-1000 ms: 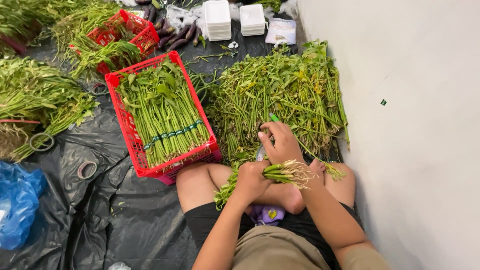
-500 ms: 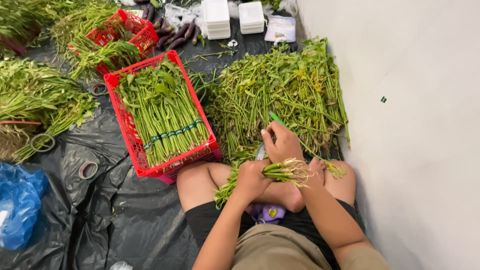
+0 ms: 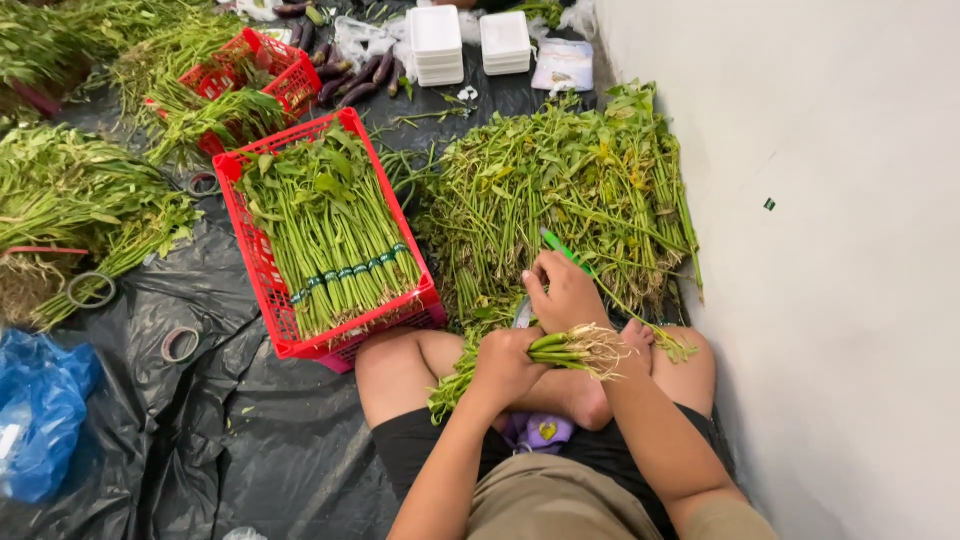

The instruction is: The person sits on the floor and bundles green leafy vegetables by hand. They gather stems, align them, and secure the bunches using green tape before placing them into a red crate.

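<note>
Nearest, the person sits cross-legged on a crinkled black plastic floor sheet [image 3: 250, 450], bare knees spread. The left hand [image 3: 507, 365] is closed in a fist around a small bunch of green leafy stalks with pale stringy roots [image 3: 560, 348], held across the lap with the roots pointing right and the leaves drooping down to the left. The right hand [image 3: 565, 292] lies just beyond the root end, fingers curled with a thin green tool [image 3: 556, 246] sticking out past them; whether it is actually gripping that tool I cannot tell.

The bunch looks light and limp: soft stems that would bruise or snap if squeezed hard, with loose leaves that sag. The firm stem section just short of the roots, where the fist already sits, seems the safest place to hold.

Room is tight. A white wall [image 3: 820, 250] runs close along the right, and a loose heap of the same greens [image 3: 560, 190] crowds the space just beyond the knees. To the left, touching that heap, stands a red plastic crate packed with banded bundles [image 3: 262, 270]. Bare sheet lies near left, with rolls of tape [image 3: 180, 344] and a blue plastic bag [image 3: 40, 415]. Farther off are a second red crate [image 3: 262, 75], dark eggplants [image 3: 350, 82] and stacks of white foam trays [image 3: 437, 45].
</note>
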